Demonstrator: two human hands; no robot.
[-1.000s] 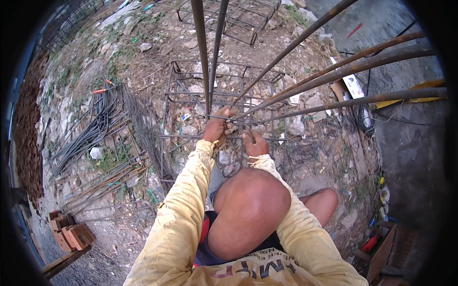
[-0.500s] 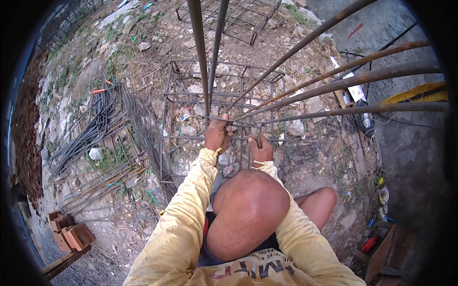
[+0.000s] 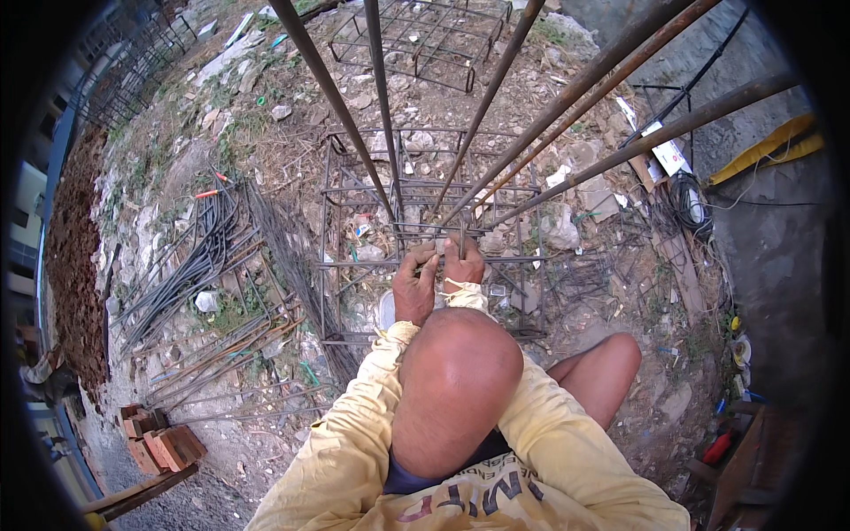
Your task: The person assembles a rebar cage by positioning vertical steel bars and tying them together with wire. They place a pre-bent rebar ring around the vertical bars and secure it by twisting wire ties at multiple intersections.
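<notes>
Steel reinforcing bars [image 3: 496, 88] rise from the rebar cage [image 3: 354, 190] on the ground in front of me. Low at their feet, my right hand [image 3: 462, 268] is closed around a slim grey metal tool, seemingly tie-wire pincers [image 3: 462, 228], with its head up against the steel. Just left of it, my left hand [image 3: 414, 288] has its fingers pinched together beside a cross bar of the cage. Whatever lies between those fingertips is too small to make out. Both hands almost touch, above my raised knee.
A second rebar frame [image 3: 412, 44] lies farther off. To the left are bundled dark rods [image 3: 199, 252] and stacked red bricks [image 3: 159, 438]. On the right are a coiled cable [image 3: 689, 203], a yellow strip [image 3: 770, 152] and a wooden box [image 3: 739, 465]. Rubble covers the ground.
My right hand has moved left with the tool, and my left hand has drawn back toward me, so they now sit close together. The view has shifted, and the upright bars appear farther left.
</notes>
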